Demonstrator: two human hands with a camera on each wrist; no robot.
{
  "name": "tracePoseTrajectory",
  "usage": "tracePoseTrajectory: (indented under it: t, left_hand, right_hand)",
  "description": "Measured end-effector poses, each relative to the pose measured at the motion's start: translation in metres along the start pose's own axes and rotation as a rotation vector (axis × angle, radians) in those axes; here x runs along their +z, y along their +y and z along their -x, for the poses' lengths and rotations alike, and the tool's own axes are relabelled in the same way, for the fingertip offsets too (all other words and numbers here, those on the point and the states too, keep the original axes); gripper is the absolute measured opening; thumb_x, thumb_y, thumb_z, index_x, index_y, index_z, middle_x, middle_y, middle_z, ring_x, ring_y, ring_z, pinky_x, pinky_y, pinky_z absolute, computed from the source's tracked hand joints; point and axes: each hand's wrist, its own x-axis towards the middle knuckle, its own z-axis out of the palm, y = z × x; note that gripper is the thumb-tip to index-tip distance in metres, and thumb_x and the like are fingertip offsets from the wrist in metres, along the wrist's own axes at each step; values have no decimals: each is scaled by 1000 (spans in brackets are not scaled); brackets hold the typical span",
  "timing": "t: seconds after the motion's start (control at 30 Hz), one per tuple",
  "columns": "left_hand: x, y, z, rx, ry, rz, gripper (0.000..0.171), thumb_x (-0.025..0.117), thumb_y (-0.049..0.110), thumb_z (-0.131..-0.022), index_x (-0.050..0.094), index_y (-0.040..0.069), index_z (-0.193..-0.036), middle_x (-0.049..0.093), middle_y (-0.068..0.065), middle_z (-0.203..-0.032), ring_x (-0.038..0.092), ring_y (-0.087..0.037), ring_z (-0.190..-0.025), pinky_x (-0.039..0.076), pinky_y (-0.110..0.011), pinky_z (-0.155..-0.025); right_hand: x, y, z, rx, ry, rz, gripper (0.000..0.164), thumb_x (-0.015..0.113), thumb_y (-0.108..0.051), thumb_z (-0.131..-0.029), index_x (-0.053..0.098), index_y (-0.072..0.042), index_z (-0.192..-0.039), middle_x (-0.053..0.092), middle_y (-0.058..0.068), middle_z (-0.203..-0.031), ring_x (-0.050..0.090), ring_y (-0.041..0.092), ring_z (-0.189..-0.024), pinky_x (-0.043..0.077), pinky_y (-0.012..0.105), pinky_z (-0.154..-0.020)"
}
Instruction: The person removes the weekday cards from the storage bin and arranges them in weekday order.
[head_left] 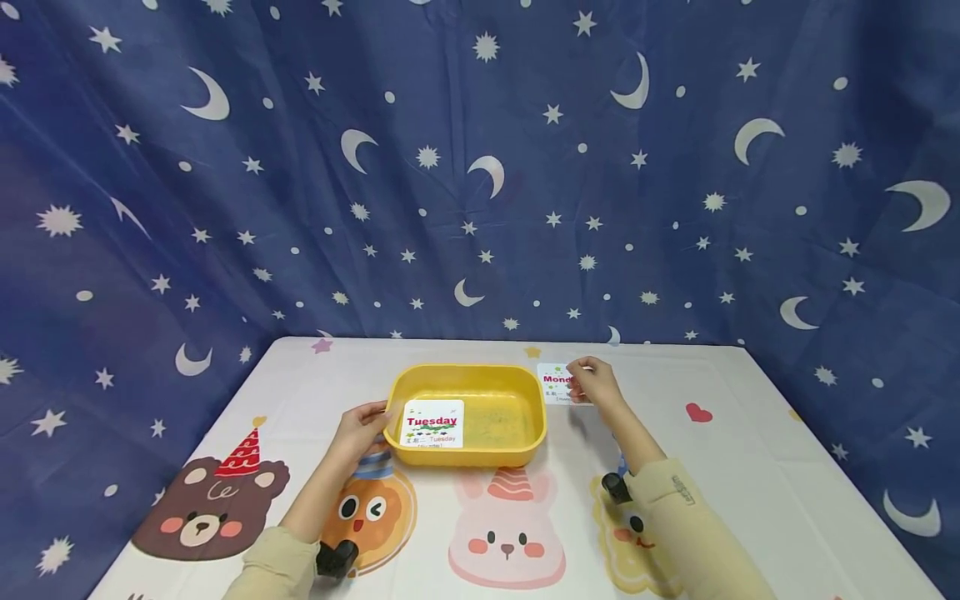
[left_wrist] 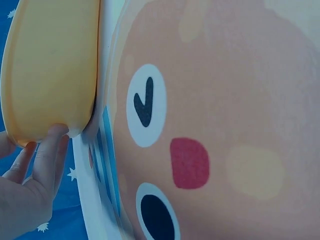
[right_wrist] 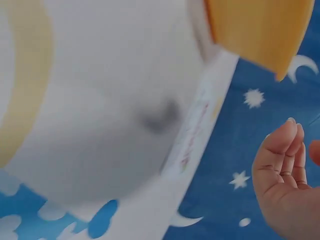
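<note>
A yellow plastic tray [head_left: 468,458] sits on the table with a white "Tuesday" card [head_left: 435,410] lying in its left half. My left hand [head_left: 358,433] grips the tray's left end, its fingers [left_wrist: 47,155] against the outer wall. To the right of the tray, a white "Monday" card [head_left: 553,393] lies flat on the tablecloth, partly covered in the head view by my right hand [head_left: 597,383]. That hand is above the card with loosely bent fingers [right_wrist: 280,150]; its thumb is apart from them, and the right wrist view shows nothing between.
The tablecloth [head_left: 652,379] is white with printed cartoon animals, stars and a heart. Behind the table's far edge hangs a dark blue curtain [head_left: 420,250] with moons and stars. Each wrist carries a small black device [head_left: 337,557].
</note>
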Motion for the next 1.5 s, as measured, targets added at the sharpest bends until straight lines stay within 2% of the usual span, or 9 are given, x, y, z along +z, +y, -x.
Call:
tracePoseTrajectory:
  t: [0.37, 0.67, 0.8, 0.97, 1.07, 1.17, 1.3, 1.4, 1.5]
  left_hand:
    - [1, -1, -3, -4, 1, 15, 40, 49, 10, -98, 45, -5, -134, 52, -28, -126, 61, -12, -78, 60, -24, -66]
    - [0, 2, 0, -5, -6, 6, 40, 50, 10, -97, 44, -7, -133, 50, -30, -127, 61, -12, -76, 61, -28, -68]
    - [0, 3, 1, -13, -2, 5, 40, 50, 9, -97, 44, -7, -134, 50, -30, -128, 61, -11, -76, 61, -28, -67]
    - [-1, 2, -1, -15, -11, 14, 42, 50, 10, -97, 43, -6, -135, 49, -29, -128, 62, -11, -75, 61, -25, -65]
    - [-1, 1, -2, -6, -22, 19, 42, 50, 11, -97, 43, -7, -135, 50, -29, -126, 62, -11, -74, 61, -26, -64]
    - [-1, -1, -3, -5, -23, 15, 42, 50, 11, -97, 43, -7, -134, 50, -29, -126, 62, -11, -73, 61, -26, -64]
    - [-1, -1, -4, -14, -18, 14, 41, 50, 10, -97, 44, -6, -134, 50, -29, -127, 62, -11, -73, 61, -25, -65]
    - [-1, -1, -4, -15, -22, 17, 41, 49, 10, -97, 44, -5, -135, 49, -29, -127, 62, -11, -74, 61, -25, -66]
    - [-2, 0, -3, -14, -27, 15, 41, 49, 10, -98, 43, -6, -135, 49, -30, -127, 63, -13, -76, 61, -25, -66]
  right_hand:
    - [32, -27, 27, -68, -72, -76, 19, 50, -9, -95, 52, 7, -104, 53, 0, -65, 51, 7, -52, 52, 14, -50]
    - [57, -32, 31, -144, -251, 82, 21, 51, -9, -95, 53, 7, -108, 60, 18, -81, 55, 11, -56, 59, 30, -60]
    - [68, -33, 29, -133, -283, 124, 22, 53, -10, -94, 53, 7, -109, 59, 17, -83, 58, 15, -60, 61, 39, -64]
    - [86, -34, 32, -114, -298, 193, 22, 57, -10, -91, 56, 5, -108, 56, 11, -81, 63, 38, -72, 61, 38, -63]
    - [99, -32, 34, -104, -301, 234, 25, 59, -10, -90, 56, 5, -109, 55, 9, -80, 62, 42, -78, 61, 39, -64]
    - [109, -29, 36, -92, -309, 257, 26, 61, -9, -89, 55, 5, -111, 53, 9, -79, 62, 39, -74, 61, 41, -66]
    - [121, -25, 37, -113, -305, 285, 34, 63, -7, -87, 51, 5, -116, 52, 9, -78, 53, 24, -55, 54, 28, -54]
    - [128, -22, 38, -135, -298, 325, 39, 64, -7, -86, 49, 5, -120, 50, 9, -81, 43, 14, -56, 41, 20, -52]
    - [134, -20, 39, -145, -290, 365, 40, 65, -8, -85, 49, 4, -120, 52, 13, -86, 44, 17, -62, 40, 22, -57]
